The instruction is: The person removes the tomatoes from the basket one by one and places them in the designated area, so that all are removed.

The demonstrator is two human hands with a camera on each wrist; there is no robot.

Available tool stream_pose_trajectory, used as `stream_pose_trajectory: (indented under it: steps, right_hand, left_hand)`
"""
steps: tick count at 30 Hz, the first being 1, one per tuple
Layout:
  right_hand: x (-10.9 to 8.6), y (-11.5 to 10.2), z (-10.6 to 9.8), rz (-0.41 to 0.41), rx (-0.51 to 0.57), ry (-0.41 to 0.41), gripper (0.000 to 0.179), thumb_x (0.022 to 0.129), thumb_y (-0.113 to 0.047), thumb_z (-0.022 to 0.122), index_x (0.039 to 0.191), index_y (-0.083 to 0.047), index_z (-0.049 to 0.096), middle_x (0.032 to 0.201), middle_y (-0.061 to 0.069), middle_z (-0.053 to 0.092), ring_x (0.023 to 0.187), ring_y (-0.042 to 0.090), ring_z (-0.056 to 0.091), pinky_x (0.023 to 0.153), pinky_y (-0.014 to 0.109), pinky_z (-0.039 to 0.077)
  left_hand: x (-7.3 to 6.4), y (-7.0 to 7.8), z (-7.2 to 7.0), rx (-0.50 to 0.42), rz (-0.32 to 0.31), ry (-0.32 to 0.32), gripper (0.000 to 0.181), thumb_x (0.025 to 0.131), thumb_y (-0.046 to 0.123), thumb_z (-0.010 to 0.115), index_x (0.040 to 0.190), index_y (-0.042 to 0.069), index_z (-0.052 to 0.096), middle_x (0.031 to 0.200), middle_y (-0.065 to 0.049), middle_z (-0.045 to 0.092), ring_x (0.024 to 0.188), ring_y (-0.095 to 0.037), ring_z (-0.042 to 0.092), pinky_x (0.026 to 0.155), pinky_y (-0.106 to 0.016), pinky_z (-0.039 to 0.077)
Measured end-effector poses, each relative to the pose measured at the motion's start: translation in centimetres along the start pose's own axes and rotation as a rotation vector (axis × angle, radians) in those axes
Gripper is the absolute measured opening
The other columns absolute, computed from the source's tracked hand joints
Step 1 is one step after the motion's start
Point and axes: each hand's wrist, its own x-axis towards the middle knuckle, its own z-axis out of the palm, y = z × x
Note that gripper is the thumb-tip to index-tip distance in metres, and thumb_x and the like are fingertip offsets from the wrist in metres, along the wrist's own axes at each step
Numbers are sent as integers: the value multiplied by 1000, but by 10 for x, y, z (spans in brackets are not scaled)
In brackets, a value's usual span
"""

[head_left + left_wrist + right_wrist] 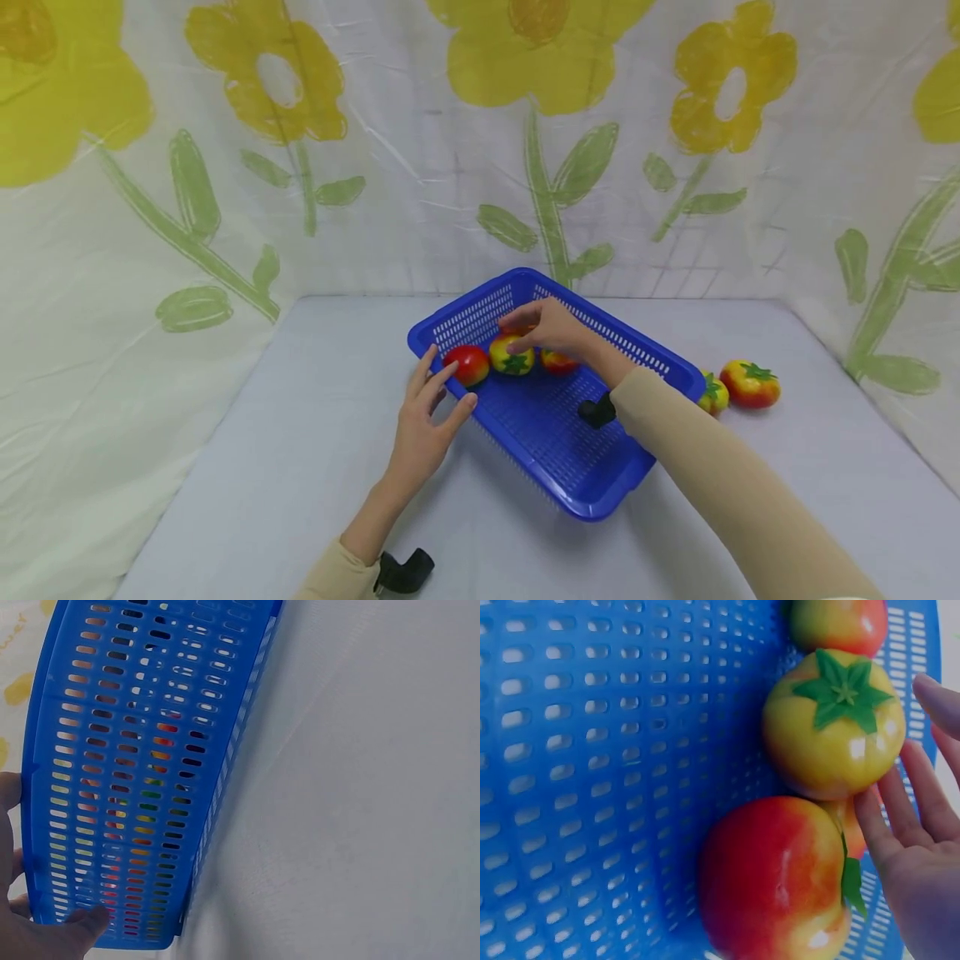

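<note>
A blue plastic basket (536,425) with slotted walls stands at an angle on the table. My left hand (427,425) holds its near-left wall, the thumb on the outside and the fingers over the rim. Inside, toward the far-left end, are a red tomato (468,367), a yellow tomato (512,358) with a green star-shaped top and a red-and-yellow tomato (558,362). Another is mostly hidden under my right hand (555,327). That hand reaches in over them, thumb and fingers spread, fingertips beside the yellow tomato in the right wrist view.
To the right of the basket, a red-and-yellow tomato (750,385) lies on the white table (300,417), next to a yellower one (714,395) partly hidden by the basket's rim. A curtain (405,167) with printed yellow flowers hangs behind and along both sides.
</note>
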Motion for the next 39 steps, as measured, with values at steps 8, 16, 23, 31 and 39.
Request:
stream_pose_trajectory:
  steps: [8, 16, 23, 31, 39]
  right_hand:
    - [5, 7, -4, -9, -11, -17, 41, 82, -8, 81, 120, -2, 70, 116, 11, 69, 108, 23, 63, 95, 38, 49]
    - [1, 14, -11, -12, -9, -42, 38, 80, -1, 81, 116, -2, 72, 112, 9, 70, 104, 24, 65, 89, 35, 52]
    - [2, 19, -13, -33, -48, -76, 37, 79, -4, 83, 115, -3, 73, 112, 11, 70, 103, 25, 66, 88, 36, 52]
    - [3, 17, -13, -21, -112, -102, 40, 79, -5, 83, 117, -9, 73, 115, 5, 69, 104, 23, 63, 92, 37, 51]
    - [5, 19, -12, -19, -147, -115, 41, 78, -8, 84, 118, -12, 74, 116, 4, 68, 104, 23, 62, 93, 38, 50]
  left_hand:
    - [0, 1, 0, 10, 4, 2, 48, 93, 10, 69, 137, -4, 54, 158, -16, 23, 137, -43, 32, 99, -56, 41]
    - [0, 1, 0, 21, 9, -1, 48, 93, 10, 69, 137, -3, 54, 158, -17, 23, 138, -43, 32, 99, -55, 41]
    - [0, 0, 0, 23, 10, 0, 48, 93, 8, 69, 137, -4, 54, 158, -18, 22, 138, -43, 31, 99, -56, 40]
    - [0, 3, 1, 32, 14, 9, 47, 92, 7, 69, 136, -5, 54, 158, -19, 23, 137, -46, 32, 98, -57, 41]
    - [1, -14, 4, 39, 7, 12, 48, 92, 9, 69, 136, -3, 55, 159, -17, 22, 139, -43, 30, 99, -56, 41]
